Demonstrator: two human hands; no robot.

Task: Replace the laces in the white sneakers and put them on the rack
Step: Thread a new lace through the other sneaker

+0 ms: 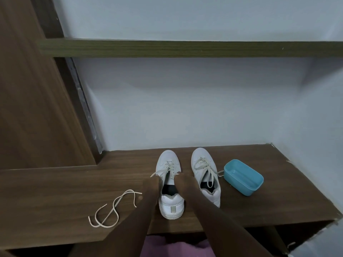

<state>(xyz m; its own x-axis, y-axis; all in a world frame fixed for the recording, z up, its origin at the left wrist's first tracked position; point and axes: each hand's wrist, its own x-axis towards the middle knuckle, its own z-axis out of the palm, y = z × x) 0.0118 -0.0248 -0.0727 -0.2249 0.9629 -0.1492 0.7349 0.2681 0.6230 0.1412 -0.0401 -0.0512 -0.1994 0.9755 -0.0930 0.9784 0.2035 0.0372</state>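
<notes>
Two white sneakers stand side by side on a dark wooden surface (278, 191), toes pointing away from me. On the left sneaker (171, 203), my left hand (153, 184) and my right hand (182, 182) each pinch an end of its pale lace (169, 166) at the top eyelets beside the tongue. The right sneaker (202, 164) is laced, its loose ends trailing over the opening and towards the right. A loose beige lace (113, 210) lies curled on the wood to the left of my left arm.
An empty light-blue plastic tub (243, 180) sits just right of the right sneaker. A wooden shelf (185, 50) crosses the white wall above. A brown wooden panel (27, 89) stands at the left. Purple cloth (167, 247) shows below the surface's front edge.
</notes>
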